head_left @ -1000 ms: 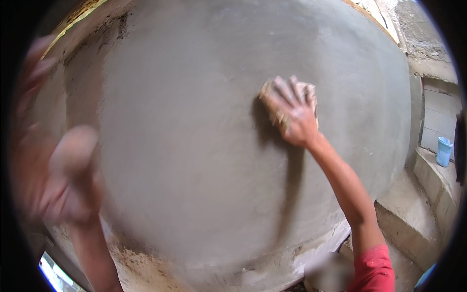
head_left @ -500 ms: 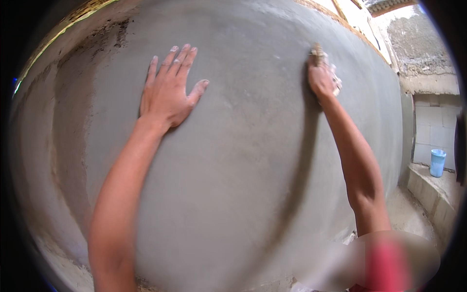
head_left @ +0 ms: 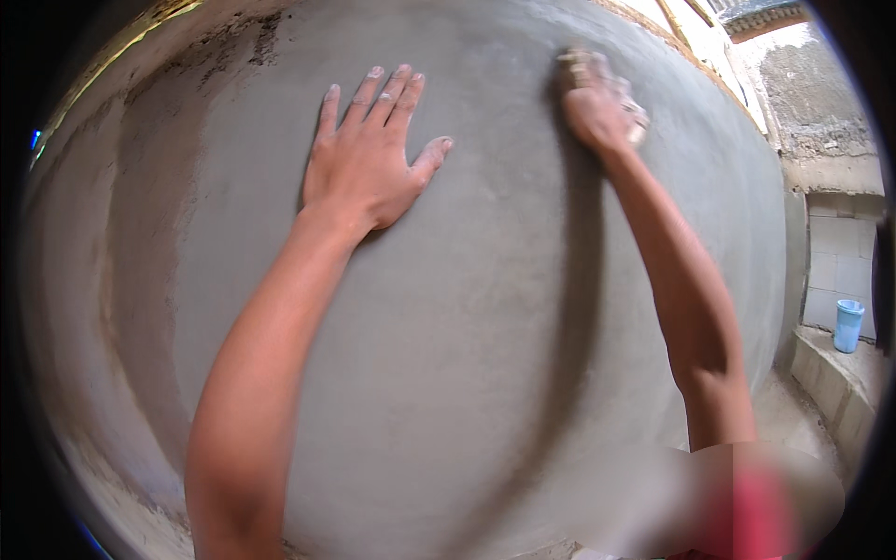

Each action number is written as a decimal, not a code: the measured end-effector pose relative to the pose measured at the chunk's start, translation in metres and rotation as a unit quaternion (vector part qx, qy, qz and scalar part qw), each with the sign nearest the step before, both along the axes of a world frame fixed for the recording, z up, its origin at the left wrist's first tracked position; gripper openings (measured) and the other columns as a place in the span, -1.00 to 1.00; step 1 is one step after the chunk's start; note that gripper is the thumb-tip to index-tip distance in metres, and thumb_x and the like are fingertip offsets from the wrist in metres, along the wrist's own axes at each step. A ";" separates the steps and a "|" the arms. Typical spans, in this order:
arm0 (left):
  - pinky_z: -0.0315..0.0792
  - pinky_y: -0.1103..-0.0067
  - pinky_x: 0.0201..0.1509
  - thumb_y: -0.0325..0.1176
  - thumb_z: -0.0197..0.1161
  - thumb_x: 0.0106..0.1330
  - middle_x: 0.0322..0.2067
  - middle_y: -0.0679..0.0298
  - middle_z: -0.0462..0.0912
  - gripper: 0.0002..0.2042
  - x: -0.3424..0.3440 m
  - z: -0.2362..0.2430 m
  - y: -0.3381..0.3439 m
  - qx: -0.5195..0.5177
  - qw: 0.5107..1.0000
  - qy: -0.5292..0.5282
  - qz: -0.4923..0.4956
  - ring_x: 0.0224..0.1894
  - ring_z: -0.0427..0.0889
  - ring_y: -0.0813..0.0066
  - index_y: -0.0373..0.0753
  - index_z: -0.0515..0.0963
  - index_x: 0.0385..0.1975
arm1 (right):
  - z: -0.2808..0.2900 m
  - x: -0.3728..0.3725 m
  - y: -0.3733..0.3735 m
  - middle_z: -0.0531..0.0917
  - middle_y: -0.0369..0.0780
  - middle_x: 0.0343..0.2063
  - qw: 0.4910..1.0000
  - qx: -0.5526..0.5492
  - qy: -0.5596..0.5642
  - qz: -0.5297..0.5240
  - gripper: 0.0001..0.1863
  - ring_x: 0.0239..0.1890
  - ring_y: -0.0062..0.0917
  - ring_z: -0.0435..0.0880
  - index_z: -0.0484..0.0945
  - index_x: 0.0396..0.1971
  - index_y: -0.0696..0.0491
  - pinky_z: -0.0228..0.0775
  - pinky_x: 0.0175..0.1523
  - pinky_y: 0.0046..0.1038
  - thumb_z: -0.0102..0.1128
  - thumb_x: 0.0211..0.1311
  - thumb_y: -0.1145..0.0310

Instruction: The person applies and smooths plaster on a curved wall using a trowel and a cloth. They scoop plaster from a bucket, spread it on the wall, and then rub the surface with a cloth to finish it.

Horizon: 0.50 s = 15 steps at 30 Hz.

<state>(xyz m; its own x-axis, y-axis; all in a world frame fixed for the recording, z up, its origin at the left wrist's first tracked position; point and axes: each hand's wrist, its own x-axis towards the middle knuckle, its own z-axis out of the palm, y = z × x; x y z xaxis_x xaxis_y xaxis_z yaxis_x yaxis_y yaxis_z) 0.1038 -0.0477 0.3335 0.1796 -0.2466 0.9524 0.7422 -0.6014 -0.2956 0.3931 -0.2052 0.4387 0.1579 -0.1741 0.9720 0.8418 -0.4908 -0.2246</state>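
Note:
A broad wall of smooth grey plaster (head_left: 439, 327) fills most of the head view, with a rougher brownish band down its left side. My left hand (head_left: 364, 159) lies flat against the upper middle of it, fingers spread and dusted pale at the tips, holding nothing. Higher up and to the right, my right hand (head_left: 599, 112) grips a tan, ragged-looking pad (head_left: 583, 65) against the plaster, slightly smeared by motion. The pad is mostly hidden under my fingers, so its material is unclear. Both bare forearms reach up from the lower edge, the right one casting a long shadow.
At the far right, a light blue plastic cup (head_left: 847, 327) stands on a concrete ledge (head_left: 826, 378) before white tiles (head_left: 831, 252). Rough masonry (head_left: 807, 93) and a corrugated roof edge (head_left: 756, 14) are above it. A concrete step shows low at the right, partly behind a blurred patch.
My left hand went from a blur at the left edge onto the plaster, then shifted slightly right. My right hand with the pad rose up the wall, lately moving a little leftward too.

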 end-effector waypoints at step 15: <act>-0.18 0.16 0.80 0.29 -0.06 0.58 0.69 0.38 0.12 -0.19 -0.029 0.008 0.022 0.032 0.999 -0.014 -0.002 0.73 0.00 0.38 -0.02 0.08 0.70 | -0.011 -0.081 0.077 0.13 -0.19 0.69 0.964 -0.087 -0.248 -0.045 -0.31 0.72 -0.06 0.00 0.18 0.67 -0.23 -0.27 0.70 0.14 -0.29 0.70 -0.17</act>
